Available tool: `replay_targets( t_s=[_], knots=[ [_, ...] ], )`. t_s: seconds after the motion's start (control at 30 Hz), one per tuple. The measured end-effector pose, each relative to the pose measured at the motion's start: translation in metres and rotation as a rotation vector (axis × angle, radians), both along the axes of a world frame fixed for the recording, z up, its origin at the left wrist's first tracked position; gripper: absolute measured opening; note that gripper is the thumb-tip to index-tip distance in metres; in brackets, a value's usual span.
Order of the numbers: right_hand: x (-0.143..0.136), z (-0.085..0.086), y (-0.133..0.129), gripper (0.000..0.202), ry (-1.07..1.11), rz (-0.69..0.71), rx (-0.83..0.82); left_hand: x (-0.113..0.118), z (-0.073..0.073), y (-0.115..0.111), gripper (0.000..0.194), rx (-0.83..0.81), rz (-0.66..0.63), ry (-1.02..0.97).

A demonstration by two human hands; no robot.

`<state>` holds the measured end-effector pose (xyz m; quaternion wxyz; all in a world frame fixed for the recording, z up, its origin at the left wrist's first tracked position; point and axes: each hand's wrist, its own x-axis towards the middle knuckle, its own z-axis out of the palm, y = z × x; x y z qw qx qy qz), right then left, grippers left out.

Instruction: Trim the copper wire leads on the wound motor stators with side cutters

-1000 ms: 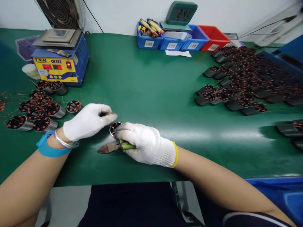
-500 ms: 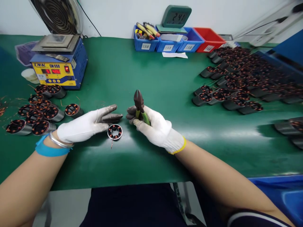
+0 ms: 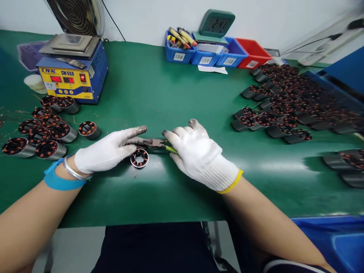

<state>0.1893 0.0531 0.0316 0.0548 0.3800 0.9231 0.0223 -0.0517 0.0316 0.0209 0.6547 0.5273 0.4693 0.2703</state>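
A ring-shaped metal part with copper windings stands on the green table, one copper wire end sticking out toward the front edge. My left hand, in a white glove with greyed fingertips, is beside it with fingers stretched out, the thumb at the part's left rim. In my gloved right hand are cutting pliers with green handles. Their dark jaws point left, just behind the part and close to my left fingertips. My right fingers partly cover the handles.
Several wound parts stand at the left before a blue and yellow device. Many more fill the right side. Blue bins, a red bin and a clock are at the back.
The pliers have swung from pointing away from me to pointing left, toward my left fingers. My right hand has turned palm down. My left hand and the ring-shaped part look nearly unchanged.
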Motion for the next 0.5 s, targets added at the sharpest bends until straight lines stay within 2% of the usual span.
replay_targets(
  t_s=[0.5],
  knots=[
    [-0.0062,0.0087,-0.0029,0.046,-0.048,-0.027,0.012,0.0035,0.0014,0.0007,0.067,0.032,0.038,0.006]
  ],
)
